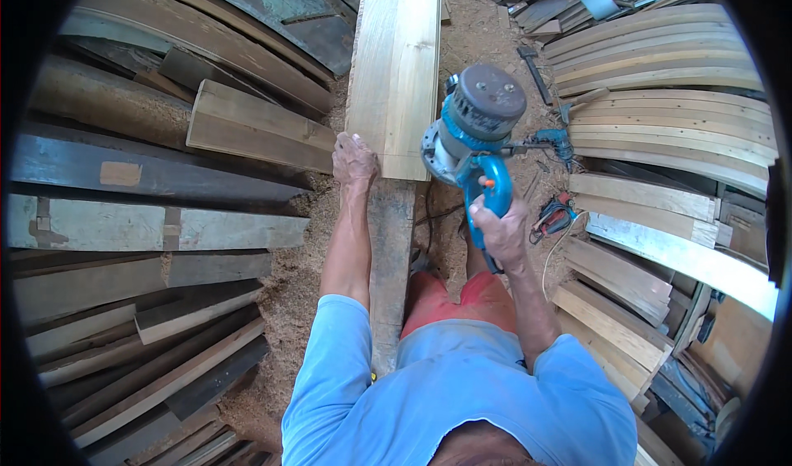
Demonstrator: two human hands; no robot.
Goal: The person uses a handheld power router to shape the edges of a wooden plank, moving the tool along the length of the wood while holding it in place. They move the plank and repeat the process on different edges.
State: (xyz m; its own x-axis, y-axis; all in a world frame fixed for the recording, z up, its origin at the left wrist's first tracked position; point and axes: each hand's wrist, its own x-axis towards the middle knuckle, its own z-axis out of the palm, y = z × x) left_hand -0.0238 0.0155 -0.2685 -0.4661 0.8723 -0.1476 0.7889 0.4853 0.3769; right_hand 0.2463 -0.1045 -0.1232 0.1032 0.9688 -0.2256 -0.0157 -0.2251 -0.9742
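Note:
A pale wooden board lies lengthwise ahead of me on a darker, worn beam. My left hand is at the board's near left corner, with the fingers bent and closed on its edge. In my right hand is the handle of a blue power router with a dark round motor top. The router is tilted at the board's right edge, its metal base turned toward the wood. Whether the base touches the board I cannot tell. The bit is hidden.
Stacked planks and old timbers line the left side. Curved and straight boards are piled on the right. A hammer, a blue power drill and a red tool lie on the sawdust-covered floor. A cord hangs beside the beam.

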